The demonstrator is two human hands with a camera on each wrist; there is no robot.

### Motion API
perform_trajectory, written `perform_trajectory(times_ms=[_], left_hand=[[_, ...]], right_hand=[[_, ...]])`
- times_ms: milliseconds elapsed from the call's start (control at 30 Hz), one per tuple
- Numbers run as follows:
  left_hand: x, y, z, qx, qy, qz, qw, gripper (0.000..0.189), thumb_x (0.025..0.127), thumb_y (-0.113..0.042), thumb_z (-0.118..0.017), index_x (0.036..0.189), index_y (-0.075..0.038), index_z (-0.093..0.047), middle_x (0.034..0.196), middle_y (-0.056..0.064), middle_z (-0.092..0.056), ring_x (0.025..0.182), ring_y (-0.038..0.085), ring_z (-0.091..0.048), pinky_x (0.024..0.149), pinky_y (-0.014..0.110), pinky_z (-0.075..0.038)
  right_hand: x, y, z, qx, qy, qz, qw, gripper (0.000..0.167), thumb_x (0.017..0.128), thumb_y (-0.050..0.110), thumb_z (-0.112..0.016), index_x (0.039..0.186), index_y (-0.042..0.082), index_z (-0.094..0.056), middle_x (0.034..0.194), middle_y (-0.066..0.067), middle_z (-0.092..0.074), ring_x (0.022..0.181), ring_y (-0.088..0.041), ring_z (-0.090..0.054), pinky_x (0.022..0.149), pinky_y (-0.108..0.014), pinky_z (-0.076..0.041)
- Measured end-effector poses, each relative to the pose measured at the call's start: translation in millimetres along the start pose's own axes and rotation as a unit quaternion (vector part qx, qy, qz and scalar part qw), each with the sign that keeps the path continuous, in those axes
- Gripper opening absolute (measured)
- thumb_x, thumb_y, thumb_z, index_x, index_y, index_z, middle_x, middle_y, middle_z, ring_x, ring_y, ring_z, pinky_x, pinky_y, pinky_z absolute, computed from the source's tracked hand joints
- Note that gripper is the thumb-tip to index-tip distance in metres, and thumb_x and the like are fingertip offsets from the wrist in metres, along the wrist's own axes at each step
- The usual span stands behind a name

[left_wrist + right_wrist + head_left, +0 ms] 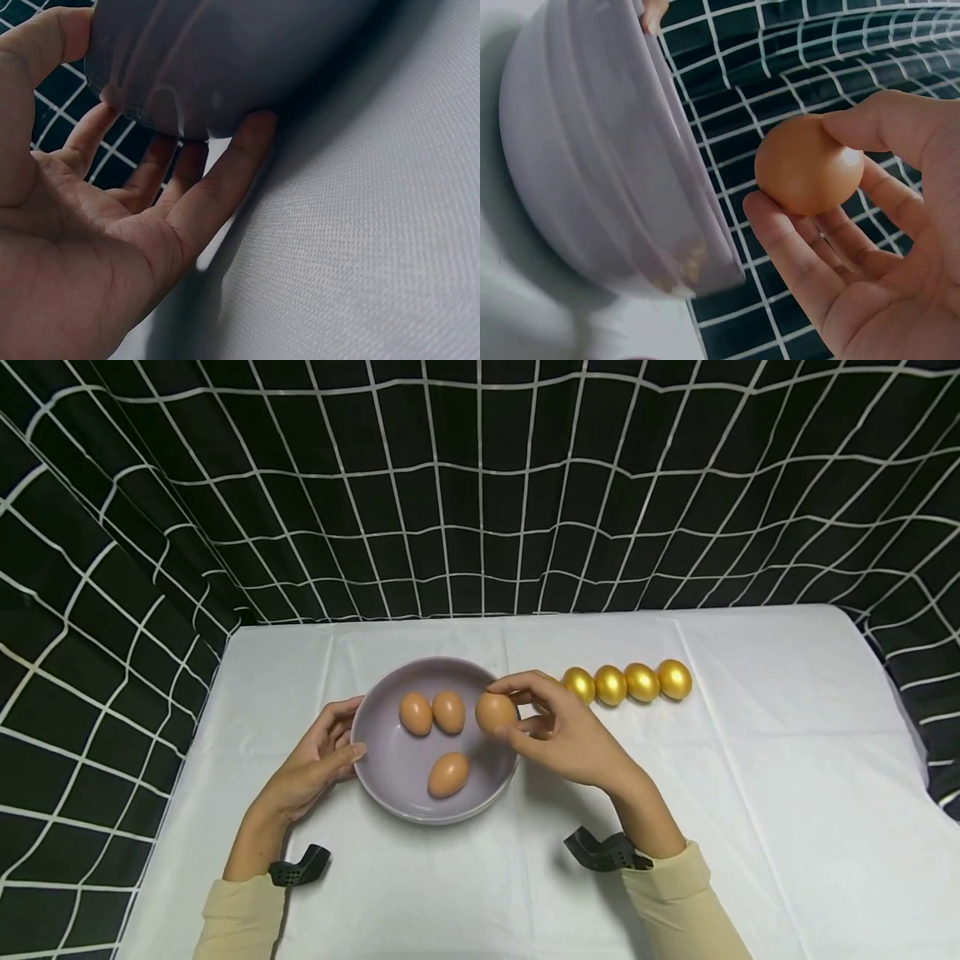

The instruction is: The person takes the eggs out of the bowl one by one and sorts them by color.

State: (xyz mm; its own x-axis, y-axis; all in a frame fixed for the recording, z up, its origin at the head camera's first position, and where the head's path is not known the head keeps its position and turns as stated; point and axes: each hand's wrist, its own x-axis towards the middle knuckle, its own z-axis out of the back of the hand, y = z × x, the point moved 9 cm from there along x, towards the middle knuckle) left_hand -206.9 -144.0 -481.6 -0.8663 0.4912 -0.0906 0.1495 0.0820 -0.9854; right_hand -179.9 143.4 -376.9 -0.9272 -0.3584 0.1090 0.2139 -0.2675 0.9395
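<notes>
A round mauve bowl (pixel 405 789) stands on the white cloth, with three brown eggs lying inside, one of them an egg (pixel 448 775) towards the near side. My left hand (pixel 315 764) holds the bowl's left side, thumb at the rim and fingers spread against the outer wall (pixel 225 67). Over the bowl's right rim, my right hand (pixel 570 735) pinches another brown egg (pixel 496 714) between thumb and fingers. The right wrist view shows this egg (pixel 806 165) held above rim height, beside the bowl (pixel 607 150).
Several golden eggs (pixel 641 682) form a row on the cloth, right of the bowl and behind my right hand. White cloth (pixel 787 735) covers the table. Black curtains with a white grid (pixel 480 493) hang behind and at both sides.
</notes>
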Motion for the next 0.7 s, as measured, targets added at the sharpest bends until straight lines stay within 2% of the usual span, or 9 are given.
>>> perform_trajectory(times_ms=[133, 267, 467, 700], left_hand=[[0.4, 0.3, 1.7, 0.005, -0.003, 0.002, 1.0000, 0.066, 0.101, 0.001, -0.059, 0.160, -0.016, -0.034, 0.153, -0.002, -0.045, 0.135, 0.006, -0.056, 0.094, 0.033, -0.064], [-0.7, 1.0, 2.8, 0.007, -0.004, 0.004, 1.0000, 0.066, 0.101, 0.001, -0.059, 0.160, -0.016, -0.033, 0.152, -0.003, -0.046, 0.134, 0.006, -0.057, 0.094, 0.033, -0.064], [0.5, 2.0, 0.2, 0.006, -0.003, 0.005, 1.0000, 0.066, 0.102, 0.001, -0.059, 0.160, -0.016, -0.034, 0.152, -0.003, -0.046, 0.133, 0.006, -0.057, 0.093, 0.033, -0.064], [1.7, 2.0, 0.4, 0.006, 0.003, -0.002, 1.0000, 0.065, 0.102, 0.000, -0.058, 0.160, -0.016, -0.034, 0.153, -0.003, -0.045, 0.134, 0.005, -0.056, 0.094, 0.032, -0.063]], right_hand=[[-2.1, -7, 9, 0.008, -0.021, -0.015, 0.9996, 0.043, 0.093, 0.005, -0.078, 0.134, 0.012, -0.064, 0.137, -0.006, -0.065, 0.118, -0.027, -0.066, 0.095, -0.031, -0.063], [-3.8, -11, 15, -0.008, -0.034, -0.026, 0.9991, 0.043, 0.094, 0.008, -0.079, 0.134, 0.014, -0.065, 0.135, -0.004, -0.065, 0.117, -0.024, -0.066, 0.099, -0.030, -0.061], [-10.7, -16, 31, -0.022, -0.056, -0.030, 0.9978, 0.045, 0.093, 0.005, -0.076, 0.137, 0.012, -0.063, 0.136, -0.008, -0.064, 0.120, -0.025, -0.066, 0.096, -0.026, -0.061], [-21.4, -25, 60, -0.058, -0.087, -0.054, 0.9930, 0.044, 0.097, 0.011, -0.075, 0.138, 0.010, -0.062, 0.137, -0.009, -0.065, 0.117, -0.014, -0.065, 0.096, -0.021, -0.060]])
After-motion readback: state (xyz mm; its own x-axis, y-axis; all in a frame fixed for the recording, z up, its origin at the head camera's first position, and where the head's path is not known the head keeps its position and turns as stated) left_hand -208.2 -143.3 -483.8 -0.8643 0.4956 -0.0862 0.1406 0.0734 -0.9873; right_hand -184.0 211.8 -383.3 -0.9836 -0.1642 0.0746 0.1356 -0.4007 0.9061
